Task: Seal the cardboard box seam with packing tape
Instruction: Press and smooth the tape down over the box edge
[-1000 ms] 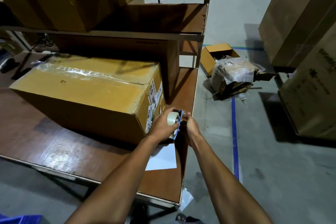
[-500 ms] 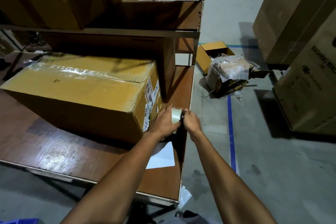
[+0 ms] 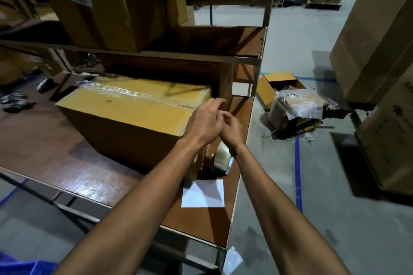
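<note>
Both hands, left (image 3: 206,121) and right (image 3: 232,128), pressed tape at the box (image 3: 134,118) end, grasping nothing discernible; the tape roll (image 3: 221,159) lay below. Next: smooth the strip down.

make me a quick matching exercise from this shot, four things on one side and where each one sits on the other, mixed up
Things:
1. cardboard box
2. tape roll
3. white sheet
4. torn carton

Places:
A. on the floor, right of the table
B. flat on the table's near right part
C. on the table, below the wrists, by the box's end
D. on the table, under the shelf, taped seam up

Pairs: 1-D, 2-C, 3-B, 4-A
</note>
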A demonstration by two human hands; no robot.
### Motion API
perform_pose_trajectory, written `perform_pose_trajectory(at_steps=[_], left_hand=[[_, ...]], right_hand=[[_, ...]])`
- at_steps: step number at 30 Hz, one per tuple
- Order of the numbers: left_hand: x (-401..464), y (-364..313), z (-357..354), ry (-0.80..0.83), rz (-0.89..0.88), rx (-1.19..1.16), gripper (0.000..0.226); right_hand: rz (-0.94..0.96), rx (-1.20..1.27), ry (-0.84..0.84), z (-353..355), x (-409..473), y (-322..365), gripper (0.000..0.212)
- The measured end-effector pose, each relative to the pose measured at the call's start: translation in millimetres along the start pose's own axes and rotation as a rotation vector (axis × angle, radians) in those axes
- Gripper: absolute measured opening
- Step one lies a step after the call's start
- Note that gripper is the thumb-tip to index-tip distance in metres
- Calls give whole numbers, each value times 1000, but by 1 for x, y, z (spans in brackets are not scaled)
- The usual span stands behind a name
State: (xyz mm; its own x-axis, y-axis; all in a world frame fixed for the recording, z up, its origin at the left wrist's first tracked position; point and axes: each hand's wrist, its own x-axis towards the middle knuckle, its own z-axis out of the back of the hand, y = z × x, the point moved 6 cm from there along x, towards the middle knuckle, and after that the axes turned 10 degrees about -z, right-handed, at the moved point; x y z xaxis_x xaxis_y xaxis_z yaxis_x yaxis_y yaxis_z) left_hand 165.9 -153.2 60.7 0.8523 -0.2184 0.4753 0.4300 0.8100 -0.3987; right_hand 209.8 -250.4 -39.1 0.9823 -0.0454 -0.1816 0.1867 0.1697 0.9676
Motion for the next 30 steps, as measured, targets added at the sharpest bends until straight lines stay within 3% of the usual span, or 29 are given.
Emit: perform_pose_trajectory(at_steps=[4, 7, 11, 14, 17, 21, 27, 30], left_hand=[[-3, 27, 22, -21, 84, 97, 45], [-3, 49, 20, 129, 200, 88, 50], [1, 71, 26, 230, 237, 24, 55], [-1, 90, 32, 267, 241, 73, 55], [-5, 94, 29, 278, 206, 116, 55], [-3, 94, 26, 268, 193, 136, 55], [-2, 97, 23, 295, 180, 166, 56], [-2, 96, 22, 301, 179, 194, 57]], right_hand=[[11, -39, 64, -26, -2, 11, 40], [5, -66, 64, -39, 0, 7, 37], [-2, -21, 84, -44, 6, -5, 12], [29, -20, 80, -46, 9, -7, 16], [7, 18, 79, -47, 13, -13, 4], [-69, 118, 86, -46, 19, -23, 25], [-41, 35, -32, -51, 28, -31, 23], [64, -40, -137, -49, 13, -17, 19]])
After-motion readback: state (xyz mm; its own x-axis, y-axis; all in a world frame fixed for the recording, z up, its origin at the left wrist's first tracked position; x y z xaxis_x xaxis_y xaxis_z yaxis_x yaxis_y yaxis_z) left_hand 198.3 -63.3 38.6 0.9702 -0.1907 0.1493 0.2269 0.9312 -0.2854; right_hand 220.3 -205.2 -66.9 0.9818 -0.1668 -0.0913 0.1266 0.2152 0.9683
